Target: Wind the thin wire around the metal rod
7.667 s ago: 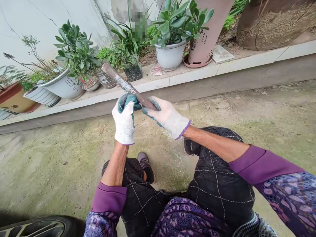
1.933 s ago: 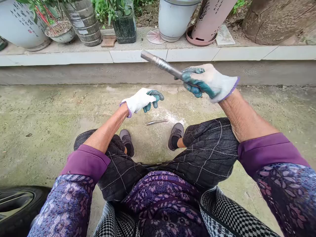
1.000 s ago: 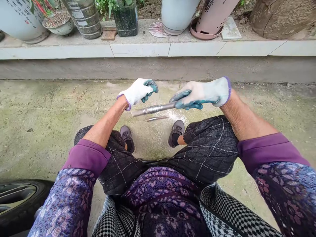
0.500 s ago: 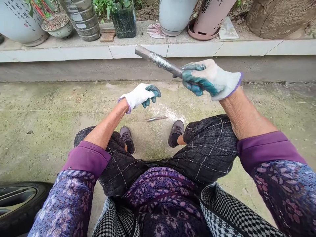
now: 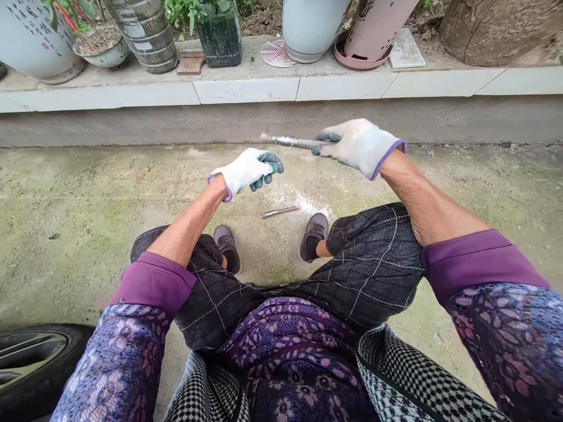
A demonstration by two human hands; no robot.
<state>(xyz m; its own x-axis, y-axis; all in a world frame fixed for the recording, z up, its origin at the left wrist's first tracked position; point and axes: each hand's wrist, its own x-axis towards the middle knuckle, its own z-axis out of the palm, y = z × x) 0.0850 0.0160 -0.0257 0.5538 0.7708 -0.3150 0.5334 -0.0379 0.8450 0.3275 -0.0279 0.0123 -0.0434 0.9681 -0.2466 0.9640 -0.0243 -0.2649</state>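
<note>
Both hands wear white work gloves with green-coated fingers. My right hand (image 5: 352,145) is closed on one end of a grey metal rod (image 5: 308,143). Shiny wire (image 5: 285,140) is coiled around the rod near its far end, which points left. A thin strand (image 5: 287,152) runs from the coil down to my left hand (image 5: 253,170). That hand's fingers are pinched together on the strand, below and left of the rod. On the concrete between the shoes lies a second, smaller-looking rod (image 5: 280,211) with a shiny wrapped part.
A low tiled ledge (image 5: 246,91) runs across ahead, with flowerpots (image 5: 314,29), a plastic bottle planter (image 5: 143,35) and a log (image 5: 497,32) on it. White powder (image 5: 310,205) is scattered on the floor. A car wheel (image 5: 39,363) lies at the lower left.
My right hand has come down and slightly left, turning over with the rod, which now lies nearly level. My left hand has barely shifted. The strand between them now shows.
</note>
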